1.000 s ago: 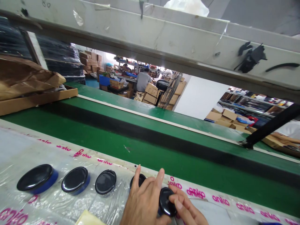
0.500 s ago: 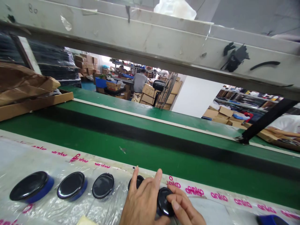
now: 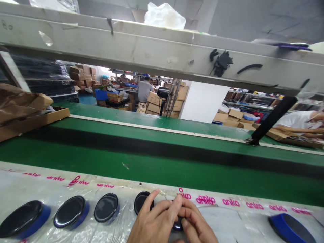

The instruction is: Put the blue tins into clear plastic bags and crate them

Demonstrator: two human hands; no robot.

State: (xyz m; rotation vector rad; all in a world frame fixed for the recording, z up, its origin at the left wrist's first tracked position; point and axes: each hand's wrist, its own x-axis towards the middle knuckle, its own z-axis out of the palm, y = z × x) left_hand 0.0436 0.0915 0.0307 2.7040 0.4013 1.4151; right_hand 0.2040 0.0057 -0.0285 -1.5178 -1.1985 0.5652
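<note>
Both hands meet at the lower centre around a small glossy black round piece, which is mostly covered by fingers. My left hand curls over its left side, one finger sticking up; its thumb is largely hidden. From the right, the bent fingers of my right hand press on the piece. Just left of my left hand lies another black round piece, partly covered. Further left sit similar glossy black-topped pieces with blue sides: a small one, a larger oval and the largest oval.
Plastic film with pink lettering covers the near surface. A blue and black piece lies at right. Beyond runs a green belt, with a carton of brown paper at left. A grey beam crosses overhead; people work behind.
My hands have closed together over the small black piece, hiding more of it. The view has shifted, bringing more of the blue and black piece at right into sight.
</note>
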